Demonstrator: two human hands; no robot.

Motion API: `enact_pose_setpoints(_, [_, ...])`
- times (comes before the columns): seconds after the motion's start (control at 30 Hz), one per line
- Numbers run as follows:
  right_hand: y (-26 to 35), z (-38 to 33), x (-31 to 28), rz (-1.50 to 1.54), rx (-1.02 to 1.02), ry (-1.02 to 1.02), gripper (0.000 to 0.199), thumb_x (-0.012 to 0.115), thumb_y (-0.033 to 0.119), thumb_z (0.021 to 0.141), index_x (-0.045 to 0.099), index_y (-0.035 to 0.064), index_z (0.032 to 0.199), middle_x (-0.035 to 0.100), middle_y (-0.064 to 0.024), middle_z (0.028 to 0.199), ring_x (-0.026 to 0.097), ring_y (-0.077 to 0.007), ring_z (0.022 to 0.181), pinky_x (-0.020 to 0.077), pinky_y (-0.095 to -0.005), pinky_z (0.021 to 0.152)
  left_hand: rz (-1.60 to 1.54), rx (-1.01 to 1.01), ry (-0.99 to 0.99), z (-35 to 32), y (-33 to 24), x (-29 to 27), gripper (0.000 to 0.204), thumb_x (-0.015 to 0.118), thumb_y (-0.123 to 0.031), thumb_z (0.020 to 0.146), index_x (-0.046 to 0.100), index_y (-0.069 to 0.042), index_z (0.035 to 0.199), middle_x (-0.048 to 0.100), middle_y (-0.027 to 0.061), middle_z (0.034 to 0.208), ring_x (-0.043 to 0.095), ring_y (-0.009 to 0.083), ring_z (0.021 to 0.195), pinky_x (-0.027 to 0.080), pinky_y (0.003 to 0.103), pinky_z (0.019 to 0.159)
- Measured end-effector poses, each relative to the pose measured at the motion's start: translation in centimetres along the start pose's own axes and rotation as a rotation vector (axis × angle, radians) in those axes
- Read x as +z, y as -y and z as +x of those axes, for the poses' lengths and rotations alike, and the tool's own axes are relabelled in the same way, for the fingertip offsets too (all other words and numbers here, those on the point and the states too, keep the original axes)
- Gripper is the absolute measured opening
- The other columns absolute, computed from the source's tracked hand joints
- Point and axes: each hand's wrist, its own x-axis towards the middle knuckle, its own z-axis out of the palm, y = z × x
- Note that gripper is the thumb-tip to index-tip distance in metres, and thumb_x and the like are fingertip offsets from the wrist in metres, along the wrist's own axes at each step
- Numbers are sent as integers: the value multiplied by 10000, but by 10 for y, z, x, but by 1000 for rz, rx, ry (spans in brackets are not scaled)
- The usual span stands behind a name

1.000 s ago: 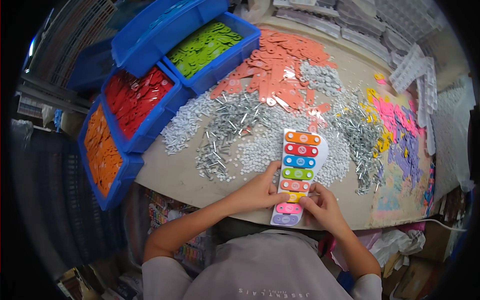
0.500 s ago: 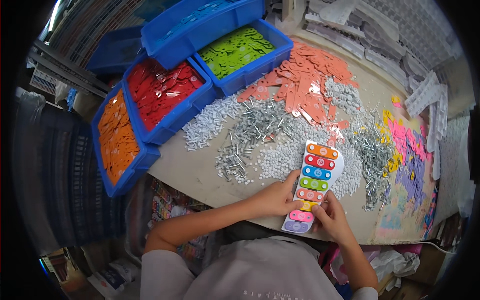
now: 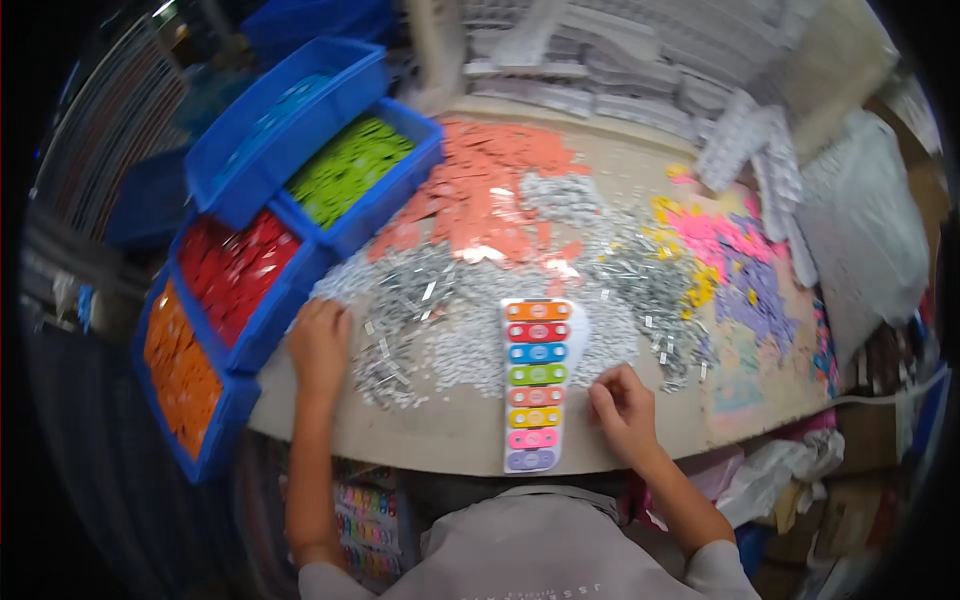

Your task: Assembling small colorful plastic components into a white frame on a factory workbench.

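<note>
A white toy xylophone board (image 3: 535, 384) with coloured bars lies on the table in front of me, its near end over the table's front edge. My right hand (image 3: 622, 404) rests just right of it with fingers curled, touching or nearly touching its edge. My left hand (image 3: 320, 345) has reached out to the left and lies palm down on the heap of small silver metal pieces (image 3: 400, 320), beside the blue bin of red parts (image 3: 236, 272). Whether it has picked anything up is hidden.
Blue bins of orange (image 3: 180, 370) and green (image 3: 350, 168) pieces line the left. A salmon pile (image 3: 480, 195), pink, yellow and purple pieces (image 3: 735, 260), and white stacked parts (image 3: 740, 150) cover the tabletop (image 3: 450, 430).
My left hand left the xylophone board and moved left onto the silver pieces. The right hand slid off the board's near end to its right side. The view shifted.
</note>
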Motion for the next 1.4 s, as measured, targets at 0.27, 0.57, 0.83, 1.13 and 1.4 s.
enact_pose_setpoints(0.27, [28, 99, -114, -926, -684, -636, 104, 655, 24, 903, 689, 10, 1000, 682, -136, 979, 631, -332, 903, 494, -412, 820, 42, -48, 69, -5, 3, 10, 124, 743, -111, 831, 636, -53, 852, 640, 102, 854, 647, 288, 838, 503, 405, 717])
enact_pose_setpoints(0.57, [5, 159, -171, -831, -346, -458, 113, 683, 68, 834, 705, 8, 927, 713, -143, 848, 659, -318, 833, 517, -435, 789, -17, -195, 24, -14, -16, -2, 53, 668, -80, 922, 660, -34, 946, 566, 70, 577, 548, 209, 480, 429, 356, 515])
enact_pose_setpoints(0.83, [8, 170, -169, -848, -357, -342, 130, 666, 48, 845, 692, 6, 966, 707, -130, 828, 669, -269, 767, 524, -378, 729, -1196, -480, 261, -28, -73, -30, 215, 626, -20, 940, 567, 14, 1144, 737, 128, 826, 724, 175, 722, 491, 208, 554])
enact_pose_setpoints(1.13, [6, 167, -170, -943, -373, -310, 94, 626, 19, 857, 617, -2, 948, 657, -116, 798, 646, -225, 744, 508, -358, 700, -1331, -542, 623, -67, -146, -35, 148, 666, -11, 918, 659, 58, 1049, 738, 158, 856, 737, 190, 738, 534, 234, 563])
enact_pose_setpoints(1.4, [40, 70, -73, -455, -594, -455, 79, 652, -47, 867, 621, -3, 925, 640, -72, 833, 608, -202, 785, 482, -316, 786, -1594, -702, 882, -92, -151, -16, 132, 668, -15, 938, 684, 72, 1036, 723, 133, 806, 681, 126, 638, 513, 207, 518])
